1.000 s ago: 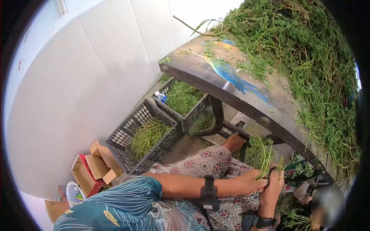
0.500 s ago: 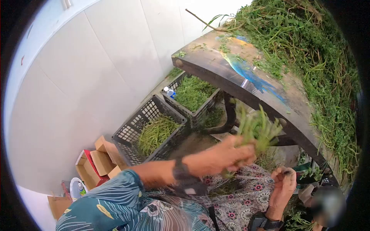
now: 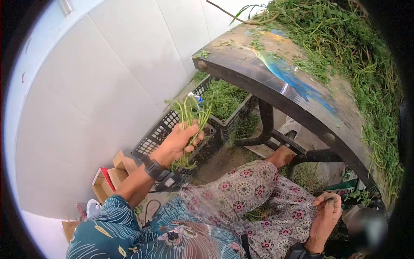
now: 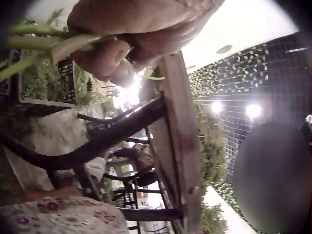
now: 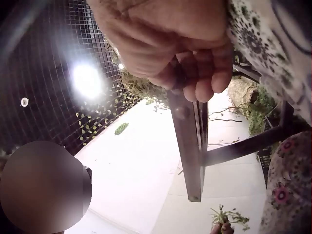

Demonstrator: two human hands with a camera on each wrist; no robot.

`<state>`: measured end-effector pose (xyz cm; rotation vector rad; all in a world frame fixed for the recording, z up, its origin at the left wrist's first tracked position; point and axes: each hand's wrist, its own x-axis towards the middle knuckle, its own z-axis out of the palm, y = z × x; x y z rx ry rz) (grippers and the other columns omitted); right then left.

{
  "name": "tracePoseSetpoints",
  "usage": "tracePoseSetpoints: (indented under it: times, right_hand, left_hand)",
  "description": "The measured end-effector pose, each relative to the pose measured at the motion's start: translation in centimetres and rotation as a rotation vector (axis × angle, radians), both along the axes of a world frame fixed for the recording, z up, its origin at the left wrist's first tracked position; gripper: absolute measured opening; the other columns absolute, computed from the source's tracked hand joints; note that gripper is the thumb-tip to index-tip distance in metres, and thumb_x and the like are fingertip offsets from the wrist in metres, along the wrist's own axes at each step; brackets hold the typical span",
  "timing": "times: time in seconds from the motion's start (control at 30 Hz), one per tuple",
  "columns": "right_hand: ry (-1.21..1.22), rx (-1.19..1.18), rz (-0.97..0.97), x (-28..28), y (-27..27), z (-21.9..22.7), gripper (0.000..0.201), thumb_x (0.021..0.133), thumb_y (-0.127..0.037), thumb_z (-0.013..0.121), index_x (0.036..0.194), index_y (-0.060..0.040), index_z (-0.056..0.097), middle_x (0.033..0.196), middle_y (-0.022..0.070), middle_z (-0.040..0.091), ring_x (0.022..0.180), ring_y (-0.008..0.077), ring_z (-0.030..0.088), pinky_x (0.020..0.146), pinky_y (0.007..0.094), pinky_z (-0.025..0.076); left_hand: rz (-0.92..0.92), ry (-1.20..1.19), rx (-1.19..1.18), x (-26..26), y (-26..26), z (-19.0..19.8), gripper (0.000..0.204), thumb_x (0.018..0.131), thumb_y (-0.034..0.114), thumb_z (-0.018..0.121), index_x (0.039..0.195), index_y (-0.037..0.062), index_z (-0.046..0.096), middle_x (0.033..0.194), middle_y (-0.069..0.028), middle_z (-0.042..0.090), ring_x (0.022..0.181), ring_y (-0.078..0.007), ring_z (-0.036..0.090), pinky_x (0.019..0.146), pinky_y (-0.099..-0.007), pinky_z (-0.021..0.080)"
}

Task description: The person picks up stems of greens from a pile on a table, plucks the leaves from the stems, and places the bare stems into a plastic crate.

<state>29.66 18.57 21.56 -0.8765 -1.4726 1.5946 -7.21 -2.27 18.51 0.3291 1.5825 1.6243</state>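
My left hand (image 3: 180, 140) grips a small bunch of long green vegetable stems (image 3: 188, 113), held over the near black crate (image 3: 151, 137). Leafy bits show at the bunch's top, and stem ends stick out below the fist. The left wrist view shows pale cut-looking stem ends (image 4: 73, 46) beside the curled fingers. Over the patterned trousers, my right hand (image 3: 326, 216) has loosely curled fingers and holds nothing visible. In the right wrist view a dark patch shows between the thumb and fingers (image 5: 204, 90).
A big heap of leafy greens (image 3: 366, 73) covers much of the wooden table (image 3: 258, 77). Behind the near crate stands a second black crate (image 3: 235, 115) of greens, with a bottle (image 3: 197, 99) at its edge. An open cardboard box (image 3: 118, 170) sits by the wall. Table legs (image 3: 267, 125) stand ahead.
The two hands were together at the stems; they have parted. My left hand has carried the bunch leftward to above the near crate. The right hand stays over the lap, its fingers loosely curled.
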Motion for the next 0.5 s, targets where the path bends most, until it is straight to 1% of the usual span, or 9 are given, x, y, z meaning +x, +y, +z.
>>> tracePoseSetpoints:
  times: [0.1, 0.17, 0.23, 0.33, 0.37, 0.47, 0.5]
  right_hand:
    - [-0.023, 0.014, -0.001, -0.4, -0.1, 0.1, 0.020, 0.092, -0.025, 0.049, 0.094, -0.0048, 0.050, 0.085, 0.0060, 0.055, 0.071, 0.0140, 0.053, 0.066, 0.0300, 0.045]
    - [-0.036, 0.003, -0.004, -0.5, 0.0, 0.0, 0.020, 0.092, -0.025, 0.050, 0.093, -0.0050, 0.050, 0.085, 0.0063, 0.055, 0.071, 0.0140, 0.053, 0.065, 0.0299, 0.045]
    - [-0.043, -0.004, 0.004, -0.8, 0.1, 0.1, 0.020, 0.091, -0.025, 0.051, 0.092, -0.0050, 0.050, 0.085, 0.0065, 0.054, 0.070, 0.0140, 0.053, 0.064, 0.0297, 0.045]
    - [-0.051, -0.006, -0.012, -1.1, -0.1, 0.4, 0.020, 0.091, -0.025, 0.052, 0.092, -0.0049, 0.049, 0.085, 0.0069, 0.054, 0.069, 0.0143, 0.052, 0.064, 0.0292, 0.045]
    - [-0.063, -0.004, -0.030, -1.1, -0.2, 0.4, 0.020, 0.090, -0.025, 0.052, 0.092, -0.0049, 0.049, 0.085, 0.0070, 0.054, 0.069, 0.0144, 0.052, 0.064, 0.0291, 0.044]
    - [-0.085, -0.010, -0.042, -1.3, -0.3, 0.4, 0.021, 0.090, -0.025, 0.053, 0.091, -0.0047, 0.049, 0.084, 0.0071, 0.053, 0.069, 0.0145, 0.052, 0.064, 0.0288, 0.044]
    - [-0.089, -0.014, -0.042, -1.4, -0.4, 0.4, 0.021, 0.090, -0.025, 0.053, 0.091, -0.0046, 0.048, 0.084, 0.0071, 0.053, 0.069, 0.0145, 0.052, 0.064, 0.0287, 0.044]
  left_hand:
    - [-0.006, 0.012, -0.138, -3.3, 2.1, -1.7, 0.022, 0.091, 0.025, 0.050, 0.102, 0.0064, 0.052, 0.071, 0.0005, 0.053, 0.057, -0.0073, 0.048, 0.041, -0.0172, 0.042]
    - [-0.002, 0.057, -0.135, -7.4, 5.3, -2.3, 0.023, 0.090, 0.020, 0.049, 0.107, 0.0043, 0.046, 0.090, -0.0085, 0.055, 0.068, -0.0133, 0.052, 0.044, -0.0215, 0.049]
    - [0.188, 0.086, -0.163, -11.6, 8.4, -5.1, 0.031, 0.089, 0.023, 0.050, 0.112, 0.0028, 0.046, 0.106, -0.0113, 0.049, 0.086, -0.0206, 0.052, 0.054, -0.0303, 0.056]
    - [0.316, 0.173, -0.182, -14.2, 10.6, -6.6, 0.032, 0.089, 0.024, 0.051, 0.113, 0.0028, 0.048, 0.117, -0.0120, 0.042, 0.099, -0.0258, 0.047, 0.061, -0.0372, 0.057]
    - [0.361, 0.126, -0.173, -14.8, 10.9, -7.3, 0.032, 0.089, 0.023, 0.050, 0.116, 0.0053, 0.049, 0.120, -0.0104, 0.043, 0.103, -0.0261, 0.047, 0.062, -0.0383, 0.056]
    - [0.264, 0.130, 0.009, -15.5, 10.2, -8.1, 0.031, 0.089, 0.022, 0.050, 0.115, 0.0059, 0.050, 0.116, -0.0114, 0.046, 0.097, -0.0257, 0.050, 0.062, -0.0378, 0.055]
    - [0.253, 0.130, 0.033, -14.8, 9.9, -7.5, 0.026, 0.090, 0.022, 0.047, 0.107, 0.0038, 0.053, 0.095, -0.0083, 0.056, 0.078, -0.0185, 0.055, 0.054, -0.0315, 0.051]
